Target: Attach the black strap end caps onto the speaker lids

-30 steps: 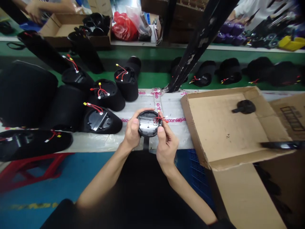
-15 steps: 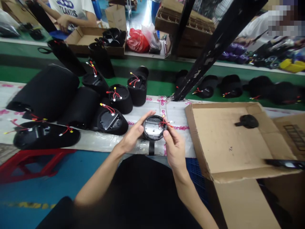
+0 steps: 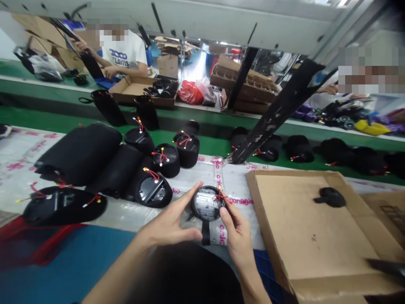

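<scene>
A round black cap (image 3: 207, 202) with red wires is held over the front edge of the plastic-sheeted table (image 3: 236, 185). The right hand (image 3: 236, 236) pinches its rim; the left hand (image 3: 167, 226) is spread, just beside it. Pink print (image 3: 217, 169) on the sheet is unclear. Beyond, past a green bench (image 3: 205, 147), a co-worker's white shirt (image 3: 123, 52) reads ATLANTIS.

Bright, even factory light fills the scene, leaving soft shadows, with hot glare on the far floor (image 3: 198, 69). Wide-angle distortion bows the edges, and the near dark shirt (image 3: 186, 278) falls out of focus.
</scene>
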The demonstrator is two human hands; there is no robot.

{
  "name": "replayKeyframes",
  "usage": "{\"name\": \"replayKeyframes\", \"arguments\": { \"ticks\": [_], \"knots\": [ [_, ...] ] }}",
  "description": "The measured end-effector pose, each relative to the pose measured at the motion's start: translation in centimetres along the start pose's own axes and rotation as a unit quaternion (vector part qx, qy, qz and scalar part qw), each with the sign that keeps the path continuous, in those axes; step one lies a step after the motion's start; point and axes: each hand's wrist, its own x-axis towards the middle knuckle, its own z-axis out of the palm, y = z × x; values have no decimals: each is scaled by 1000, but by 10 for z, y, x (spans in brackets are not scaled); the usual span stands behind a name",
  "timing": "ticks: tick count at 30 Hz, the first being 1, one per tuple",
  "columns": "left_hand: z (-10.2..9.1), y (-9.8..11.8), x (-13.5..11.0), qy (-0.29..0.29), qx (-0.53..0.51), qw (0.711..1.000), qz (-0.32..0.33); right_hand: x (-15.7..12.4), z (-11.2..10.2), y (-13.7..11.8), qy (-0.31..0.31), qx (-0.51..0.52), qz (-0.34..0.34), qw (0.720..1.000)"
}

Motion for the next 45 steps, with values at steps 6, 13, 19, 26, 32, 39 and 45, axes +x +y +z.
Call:
{"name": "replayKeyframes", "arguments": {
  "ticks": [6,13,19,26,32,39,45],
  "knots": [
    [43,-2,18,183,-85,978,-49,-1,6,12,36,26,10,999],
    [56,-8,29,187,-89,978,-28,0,16,24,59,82,8,995],
    [51,-7,28,169,-96,980,-42,4,23,23,73,205,23,976],
    [53,-6,25,200,-49,978,-44,-5,18,7,82,101,12,991],
    [2,61,11,99,139,985,-15,-13,1,5,8,24,29,999],
    [-100,206,64,-50,486,872,-28,-4,-24,55,-152,64,-44,985],
    [-170,148,229,-43,618,750,-232,18,-2,112,-90,-24,-6,996]
  ]
}}
